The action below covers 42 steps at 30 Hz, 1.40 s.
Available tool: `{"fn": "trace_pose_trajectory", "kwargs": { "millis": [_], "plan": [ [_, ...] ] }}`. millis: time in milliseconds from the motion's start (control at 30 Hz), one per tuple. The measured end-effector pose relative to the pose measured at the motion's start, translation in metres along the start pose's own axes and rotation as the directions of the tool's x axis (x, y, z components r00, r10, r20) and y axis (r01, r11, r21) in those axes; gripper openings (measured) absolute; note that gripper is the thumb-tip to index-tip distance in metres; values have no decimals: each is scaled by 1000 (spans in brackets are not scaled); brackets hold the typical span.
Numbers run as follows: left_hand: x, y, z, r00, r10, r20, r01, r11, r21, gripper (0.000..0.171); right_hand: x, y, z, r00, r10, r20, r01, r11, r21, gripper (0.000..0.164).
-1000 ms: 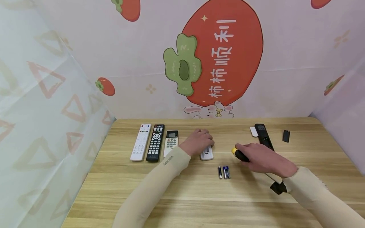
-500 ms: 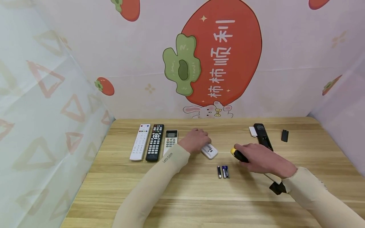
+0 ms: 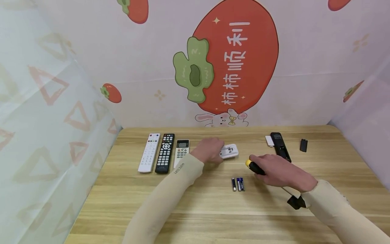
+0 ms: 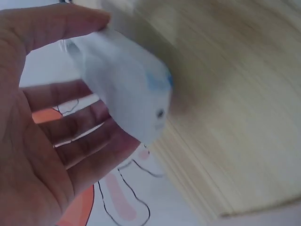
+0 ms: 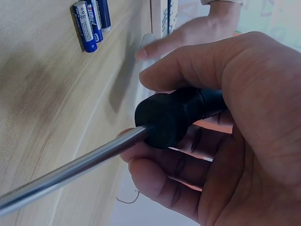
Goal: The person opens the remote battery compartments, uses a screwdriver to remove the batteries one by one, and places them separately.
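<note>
My left hand (image 3: 210,150) pinches a small white remote (image 3: 229,151) between thumb and fingers at the back middle of the table. In the left wrist view the remote (image 4: 127,84) is tilted and blurred, with a blue patch and a small dark dot near one end. My right hand (image 3: 278,168) is curled round the black and yellow handle of a screwdriver (image 3: 256,167). The right wrist view shows its metal shaft (image 5: 75,168) pointing out past the little-finger side. Several small blue batteries (image 3: 238,184) lie on the table between the hands.
At the left lie a white remote (image 3: 149,152), a black remote (image 3: 165,153) and a cream remote (image 3: 182,150), partly behind my left arm. At the right are a face-down black remote (image 3: 281,146), a white piece (image 3: 269,141) and a small black cover (image 3: 303,145).
My left hand has turned the white remote from pointing toward me to pointing right, lifting its near end round. My right hand with the screwdriver stays in place.
</note>
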State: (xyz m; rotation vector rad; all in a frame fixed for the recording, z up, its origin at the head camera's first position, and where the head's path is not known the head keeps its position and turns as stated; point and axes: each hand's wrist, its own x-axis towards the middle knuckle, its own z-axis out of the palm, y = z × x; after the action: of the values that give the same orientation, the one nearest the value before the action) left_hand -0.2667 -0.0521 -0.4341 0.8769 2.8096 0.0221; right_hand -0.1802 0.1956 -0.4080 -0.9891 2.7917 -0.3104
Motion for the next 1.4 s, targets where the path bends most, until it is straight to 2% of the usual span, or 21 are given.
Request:
{"fn": "trace_pose_trajectory", "kwargs": {
  "millis": [133,300,500,900,1167,1400],
  "plan": [
    [8,10,-1,999,-53,-11,52,996,-77,33,0,-1,-1,1000,-1,11,1,1000,3,29],
    [19,20,-2,997,-70,-19,68,994,-89,34,-1,0,-1,1000,-2,9,2,1000,3,29],
    [29,28,-2,1000,-14,-28,13,999,-39,21,-2,1,-2,1000,-8,1,8,1000,8,28],
    [47,40,4,999,36,-26,-37,998,-44,23,-3,2,-5,1000,-9,5,9,999,49,27],
    [59,54,8,997,69,-35,-70,997,-17,19,-3,5,-3,999,-27,-17,27,1000,8,27],
    [69,64,10,994,91,-54,-91,996,-8,20,-4,6,-2,1000,-28,-13,28,1000,12,27]
  ]
}}
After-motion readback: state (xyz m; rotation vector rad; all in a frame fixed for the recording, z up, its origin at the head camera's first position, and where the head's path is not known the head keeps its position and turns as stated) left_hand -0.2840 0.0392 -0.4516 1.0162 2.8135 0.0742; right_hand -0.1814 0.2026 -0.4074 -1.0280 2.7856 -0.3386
